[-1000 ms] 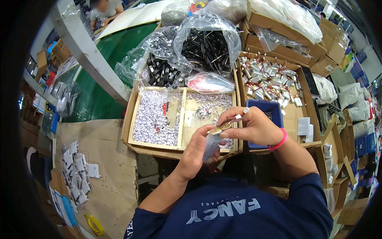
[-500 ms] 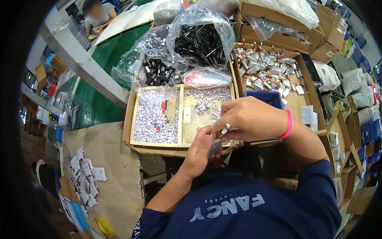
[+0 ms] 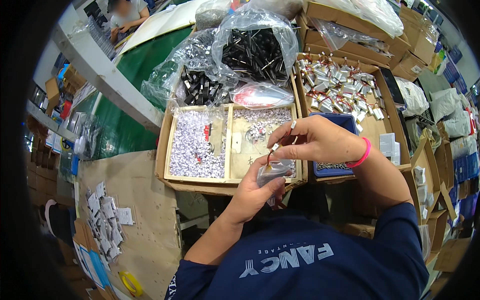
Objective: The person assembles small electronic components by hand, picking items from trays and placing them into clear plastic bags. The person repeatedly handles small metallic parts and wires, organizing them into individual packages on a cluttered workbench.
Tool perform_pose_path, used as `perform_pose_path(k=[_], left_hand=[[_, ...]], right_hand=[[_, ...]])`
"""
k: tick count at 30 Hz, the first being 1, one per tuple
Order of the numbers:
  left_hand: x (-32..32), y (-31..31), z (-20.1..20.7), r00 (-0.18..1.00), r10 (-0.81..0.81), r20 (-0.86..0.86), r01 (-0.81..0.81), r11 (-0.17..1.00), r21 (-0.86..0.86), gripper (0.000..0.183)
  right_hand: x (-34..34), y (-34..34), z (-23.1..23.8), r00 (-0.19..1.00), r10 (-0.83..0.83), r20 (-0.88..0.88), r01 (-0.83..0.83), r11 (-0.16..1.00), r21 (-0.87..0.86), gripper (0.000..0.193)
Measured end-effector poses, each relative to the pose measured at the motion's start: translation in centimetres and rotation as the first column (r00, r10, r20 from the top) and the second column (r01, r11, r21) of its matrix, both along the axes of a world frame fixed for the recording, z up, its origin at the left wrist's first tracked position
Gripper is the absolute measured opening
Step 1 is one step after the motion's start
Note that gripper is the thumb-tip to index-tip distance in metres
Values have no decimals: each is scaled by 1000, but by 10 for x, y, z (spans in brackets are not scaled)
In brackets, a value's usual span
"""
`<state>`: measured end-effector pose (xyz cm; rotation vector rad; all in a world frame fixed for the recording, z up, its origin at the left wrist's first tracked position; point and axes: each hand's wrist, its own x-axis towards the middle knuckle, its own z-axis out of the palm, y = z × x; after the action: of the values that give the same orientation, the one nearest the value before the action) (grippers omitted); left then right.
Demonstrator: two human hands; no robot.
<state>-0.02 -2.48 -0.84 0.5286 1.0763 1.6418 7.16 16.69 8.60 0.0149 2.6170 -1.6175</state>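
My left hand (image 3: 250, 196) is closed on a small clear plastic bag (image 3: 270, 173), thumb on its near side. Above the bag, my right hand (image 3: 320, 142), with a pink band on its wrist, pinches a thin dark red lead with small white connectors (image 3: 275, 147). The lead runs down to the mouth of the bag; what lies inside is hard to make out. Both hands are over the front right of a divided wooden tray (image 3: 228, 145), which holds many small white pieces (image 3: 195, 145). Beside my right hand stands a blue bin (image 3: 334, 172) with small metal parts.
A carton (image 3: 382, 131) at the right holds silver battery packs (image 3: 340, 85) with red leads. Behind the tray are black parts in a clear bag (image 3: 255, 55). Filled small packets (image 3: 105, 220) and yellow tape (image 3: 131, 285) lie on the left. A grey post (image 3: 107, 75) slants across; a person (image 3: 127, 20) sits beyond.
My right hand has shifted slightly right and its fingers have opened out, showing the connectors. The clear bag in my left hand is now more exposed.
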Motion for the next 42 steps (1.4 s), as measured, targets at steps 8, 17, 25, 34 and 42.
perform_pose_path(k=[8, 17, 25, 34, 42], left_hand=[[0, 0, 6, 997, -39, 65, 35, 998, 48, 46], [3, 5, 9, 993, -55, 109, 61, 997, -46, 44], [9, 9, 13, 997, -73, -30, 69, 991, -112, 36], [5, 8, 7, 1000, 6, 1, -6, 998, -68, 36], [12, 10, 4, 992, -39, -117, 33, 998, -57, 48]], right_hand=[[-2, 1, -7, 999, 38, -25, -39, 997, -62, 24], [-2, 11, -8, 982, 166, -96, -159, 984, 76, 14], [-5, 4, -6, 978, 190, -81, -172, 966, 194, 16], [1, 12, -7, 969, 163, -183, -115, 962, 248, 22], [1, 10, -11, 977, 171, -127, -144, 970, 196, 12]])
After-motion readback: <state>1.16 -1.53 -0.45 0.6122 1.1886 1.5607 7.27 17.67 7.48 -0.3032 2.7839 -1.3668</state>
